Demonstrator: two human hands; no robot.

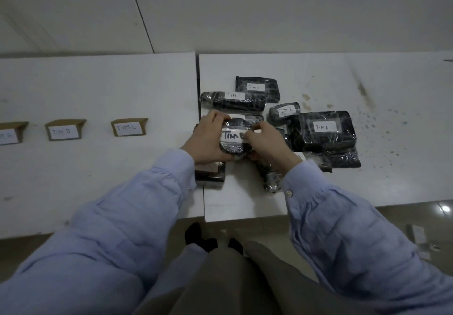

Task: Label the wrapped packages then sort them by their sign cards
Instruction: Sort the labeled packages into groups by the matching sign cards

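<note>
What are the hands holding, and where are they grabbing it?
One black wrapped package marked TIM B. The left hand grips its left end; the right hand grips its right end, covering the edge of the label.

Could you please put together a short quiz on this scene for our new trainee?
1. True or false: the package gripped by the left hand and right hand has no label yet.
2. Where do the sign cards stand? A) on the left table; B) among the pile of packages; C) on the floor.
3. Fill in: the largest package, at the right of the pile, reads TIM ___.
Key: 1 false, a white label with handwriting is on it. 2 A. 3 A.
</note>
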